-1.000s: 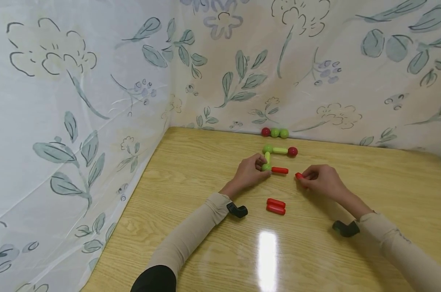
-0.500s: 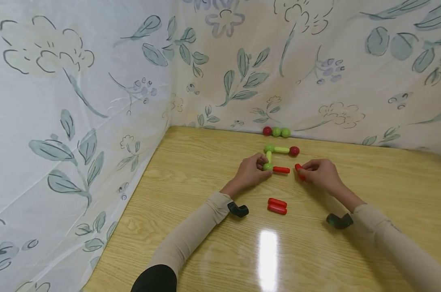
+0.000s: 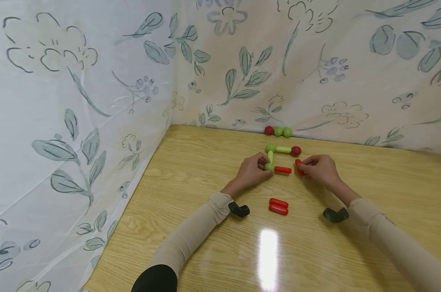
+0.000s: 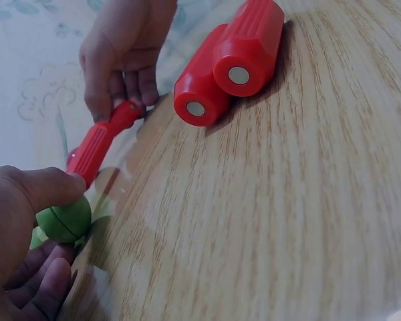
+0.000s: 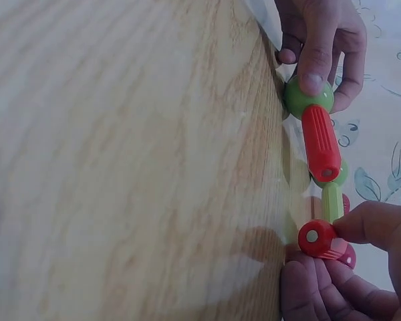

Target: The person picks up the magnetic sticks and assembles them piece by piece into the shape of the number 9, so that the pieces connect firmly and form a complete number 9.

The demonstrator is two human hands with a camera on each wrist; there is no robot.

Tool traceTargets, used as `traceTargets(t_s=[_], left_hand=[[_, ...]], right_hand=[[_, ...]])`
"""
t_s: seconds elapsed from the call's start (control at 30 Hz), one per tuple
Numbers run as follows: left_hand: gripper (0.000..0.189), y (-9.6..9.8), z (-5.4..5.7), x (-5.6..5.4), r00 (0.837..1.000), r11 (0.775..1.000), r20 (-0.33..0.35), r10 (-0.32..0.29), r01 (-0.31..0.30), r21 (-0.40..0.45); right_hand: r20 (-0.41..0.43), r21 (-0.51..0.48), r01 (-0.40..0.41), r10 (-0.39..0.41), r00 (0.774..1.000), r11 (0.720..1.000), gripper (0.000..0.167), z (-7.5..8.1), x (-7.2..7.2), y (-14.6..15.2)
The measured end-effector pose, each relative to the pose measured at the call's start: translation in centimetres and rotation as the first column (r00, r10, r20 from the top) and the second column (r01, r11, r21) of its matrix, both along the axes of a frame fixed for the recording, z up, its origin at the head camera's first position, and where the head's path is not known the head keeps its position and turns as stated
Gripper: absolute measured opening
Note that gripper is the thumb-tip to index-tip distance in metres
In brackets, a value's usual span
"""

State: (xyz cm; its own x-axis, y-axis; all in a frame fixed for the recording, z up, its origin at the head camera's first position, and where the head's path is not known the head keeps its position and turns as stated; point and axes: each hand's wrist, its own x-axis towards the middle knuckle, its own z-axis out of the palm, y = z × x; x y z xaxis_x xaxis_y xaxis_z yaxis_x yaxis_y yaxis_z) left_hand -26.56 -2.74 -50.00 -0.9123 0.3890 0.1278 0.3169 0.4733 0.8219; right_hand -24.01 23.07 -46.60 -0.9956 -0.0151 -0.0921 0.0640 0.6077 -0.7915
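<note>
Worktop (image 3: pixel 191 174) is glossy light wood grain, white light reflection (image 3: pixel 268 259) on the near part. Floral sheeting (image 3: pixel 60 93), pale with leaf prints and a few creases, stands behind it and along the left, meeting at the worktop's far left corner. Left hand (image 3: pixel 255 168): grip narrow, thumb and fingers holding the near green ball (image 3: pixel 268 166). First red rod (image 3: pixel 283 170) runs right from that ball; pale green rod (image 3: pixel 270 157) runs back to the far green ball (image 3: pixel 270 148), second pale green rod (image 3: pixel 283 149) goes right to the dark red ball (image 3: pixel 296 151). Right hand (image 3: pixel 320 168): grip narrow, pinching the other red rod (image 3: pixel 298 164) just beside the first one's free end, near the dark red ball; can't tell if it touches that ball. Two more red rods (image 3: pixel 279 209) lie side by side nearer the person. Three-ball row (image 3: pixel 278 131) sits at the back edge by the sheeting.
</note>
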Motion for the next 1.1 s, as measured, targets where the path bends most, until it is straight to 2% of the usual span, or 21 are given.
traceTargets(t_s=[0.27,0.77,1.1], left_hand=[[0.030,0.0,0.1,0.0,1.000,1.000,-0.006,-0.007,0.007,0.007],[0.030,0.0,0.1,0.1,1.000,1.000,0.027,-0.001,0.001,0.002],[0.030,-0.1,0.1,0.2,1.000,1.000,0.003,-0.003,0.003,0.000]], right_hand=[[0.010,-0.013,0.012,-0.012,1.000,1.000,0.031,0.0,-0.6,-0.1],[0.041,-0.077,0.055,-0.052,0.998,0.996,0.037,-0.2,-1.6,-0.3],[0.066,-0.125,0.069,-0.061,0.996,0.990,0.046,-0.3,-1.8,-0.1]])
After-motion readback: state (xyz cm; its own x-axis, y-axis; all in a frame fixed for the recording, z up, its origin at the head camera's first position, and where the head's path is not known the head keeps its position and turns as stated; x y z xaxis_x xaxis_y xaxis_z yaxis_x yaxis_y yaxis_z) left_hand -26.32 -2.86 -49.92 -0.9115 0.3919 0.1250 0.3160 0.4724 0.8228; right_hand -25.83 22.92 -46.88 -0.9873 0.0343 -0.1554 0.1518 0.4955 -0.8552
